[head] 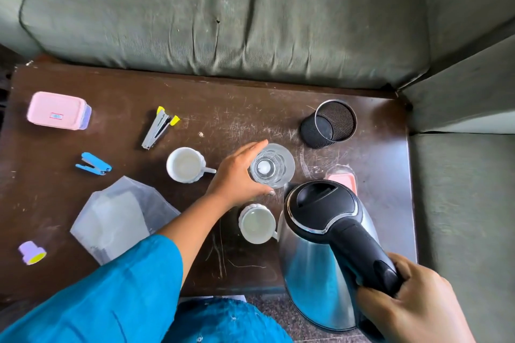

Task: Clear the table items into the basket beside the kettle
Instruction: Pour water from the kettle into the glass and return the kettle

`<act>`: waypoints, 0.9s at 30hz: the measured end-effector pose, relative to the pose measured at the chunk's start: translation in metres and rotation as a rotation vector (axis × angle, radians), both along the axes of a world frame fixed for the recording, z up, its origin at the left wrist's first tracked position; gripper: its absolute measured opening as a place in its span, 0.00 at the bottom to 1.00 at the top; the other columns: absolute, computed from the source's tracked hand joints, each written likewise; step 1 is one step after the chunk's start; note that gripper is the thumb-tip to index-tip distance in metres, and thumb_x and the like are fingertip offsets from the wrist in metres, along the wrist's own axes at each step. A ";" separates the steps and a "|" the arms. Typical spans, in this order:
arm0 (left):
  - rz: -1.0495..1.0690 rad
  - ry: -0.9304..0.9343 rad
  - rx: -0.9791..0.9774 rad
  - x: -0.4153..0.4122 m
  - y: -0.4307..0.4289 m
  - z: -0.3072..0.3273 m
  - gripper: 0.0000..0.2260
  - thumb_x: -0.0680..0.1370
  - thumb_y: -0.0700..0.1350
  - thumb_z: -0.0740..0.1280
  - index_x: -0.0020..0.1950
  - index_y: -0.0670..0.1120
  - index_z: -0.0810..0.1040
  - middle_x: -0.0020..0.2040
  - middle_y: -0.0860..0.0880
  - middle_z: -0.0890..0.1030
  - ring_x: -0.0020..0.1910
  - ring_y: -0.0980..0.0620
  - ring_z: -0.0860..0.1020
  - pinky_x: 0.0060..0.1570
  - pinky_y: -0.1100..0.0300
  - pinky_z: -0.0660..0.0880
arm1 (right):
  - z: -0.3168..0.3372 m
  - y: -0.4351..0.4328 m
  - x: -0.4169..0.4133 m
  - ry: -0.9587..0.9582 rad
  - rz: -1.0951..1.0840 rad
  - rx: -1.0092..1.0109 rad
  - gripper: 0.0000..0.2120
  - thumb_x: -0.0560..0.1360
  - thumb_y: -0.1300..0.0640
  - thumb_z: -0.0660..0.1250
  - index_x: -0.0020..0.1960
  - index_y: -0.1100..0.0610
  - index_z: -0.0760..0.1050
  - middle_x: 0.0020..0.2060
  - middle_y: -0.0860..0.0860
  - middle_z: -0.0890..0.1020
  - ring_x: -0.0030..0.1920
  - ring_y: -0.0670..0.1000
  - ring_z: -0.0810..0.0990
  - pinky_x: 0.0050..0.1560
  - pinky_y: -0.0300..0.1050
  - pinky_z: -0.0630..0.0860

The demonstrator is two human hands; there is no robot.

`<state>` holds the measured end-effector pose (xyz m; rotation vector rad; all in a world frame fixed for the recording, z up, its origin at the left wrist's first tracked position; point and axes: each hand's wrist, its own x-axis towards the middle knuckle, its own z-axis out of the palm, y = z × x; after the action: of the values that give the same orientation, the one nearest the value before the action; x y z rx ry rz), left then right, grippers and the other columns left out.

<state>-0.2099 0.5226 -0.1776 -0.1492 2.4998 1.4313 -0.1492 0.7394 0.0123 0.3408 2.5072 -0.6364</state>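
So, looking straight down at a scratched dark brown tabletop point(250, 108) pushed up against a green sofa point(223, 8). The left hand point(239, 175), coming out of a teal sleeve point(111, 287), has fingers and thumb curled round a clear glass point(271, 166) from its left side; the glass is upright near the middle of the tabletop. The right hand point(412, 303) is wrapped round the black handle of a steel kettle point(306, 259) at the near right edge, with the kettle's base hanging past the edge toward the camera, and honestly I can't tell if it's resting on anything. The basket point(330, 124) is a black mesh cup at the far right, past the kettle and the glass, upright and a bit apart from both. One white cup point(186, 165) sits just left of the left hand, and a second white cup point(257, 223) is right beside the kettle with its handle pointing at it. Over on the left there's a silver stapler with yellow tips point(158, 128), a blue stapler point(93, 163), a pink lidded box point(58, 110) in the far corner, a clear plastic bag point(119, 217) with something white inside, and a small purple-and-yellow cap point(32, 252) near the front edge. Something pink point(341, 178) peeks out behind the kettle, too hidden to identify.
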 end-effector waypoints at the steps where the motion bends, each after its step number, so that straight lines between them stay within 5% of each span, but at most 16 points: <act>1: 0.007 0.002 0.007 0.000 0.000 0.000 0.43 0.57 0.45 0.80 0.69 0.49 0.68 0.67 0.52 0.73 0.63 0.60 0.69 0.59 0.80 0.55 | 0.001 0.000 -0.001 -0.012 0.002 0.024 0.13 0.55 0.66 0.74 0.24 0.55 0.70 0.16 0.43 0.71 0.20 0.45 0.68 0.31 0.29 0.68; 9: 0.044 -0.032 0.029 0.001 0.000 -0.002 0.43 0.56 0.46 0.80 0.69 0.52 0.68 0.67 0.54 0.73 0.63 0.62 0.69 0.62 0.72 0.60 | 0.017 -0.015 -0.015 -0.119 -0.007 0.063 0.14 0.57 0.58 0.76 0.25 0.56 0.70 0.17 0.44 0.72 0.24 0.48 0.68 0.23 0.37 0.65; 15: 0.060 -0.033 0.046 0.003 0.001 -0.004 0.42 0.57 0.44 0.79 0.69 0.52 0.69 0.66 0.54 0.73 0.61 0.65 0.67 0.57 0.83 0.56 | 0.018 -0.026 -0.024 -0.142 0.028 0.088 0.16 0.59 0.53 0.75 0.28 0.58 0.69 0.21 0.50 0.70 0.27 0.50 0.70 0.26 0.42 0.65; 20: 0.063 -0.021 0.056 0.004 0.002 -0.003 0.40 0.59 0.47 0.79 0.69 0.52 0.68 0.67 0.55 0.73 0.64 0.63 0.68 0.63 0.69 0.63 | 0.016 -0.034 -0.030 -0.159 0.044 0.092 0.16 0.60 0.50 0.74 0.29 0.58 0.70 0.24 0.50 0.74 0.30 0.53 0.74 0.27 0.42 0.68; 27: 0.064 -0.001 0.074 0.005 0.003 0.002 0.37 0.62 0.55 0.76 0.69 0.51 0.68 0.67 0.55 0.73 0.60 0.69 0.66 0.61 0.70 0.64 | 0.009 -0.037 -0.031 -0.118 0.106 0.109 0.14 0.62 0.51 0.71 0.30 0.57 0.69 0.26 0.51 0.75 0.31 0.53 0.76 0.25 0.42 0.67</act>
<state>-0.2048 0.5251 -0.1754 -0.2180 2.4576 1.5460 -0.1798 0.7019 0.0210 0.2750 2.4332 -0.4263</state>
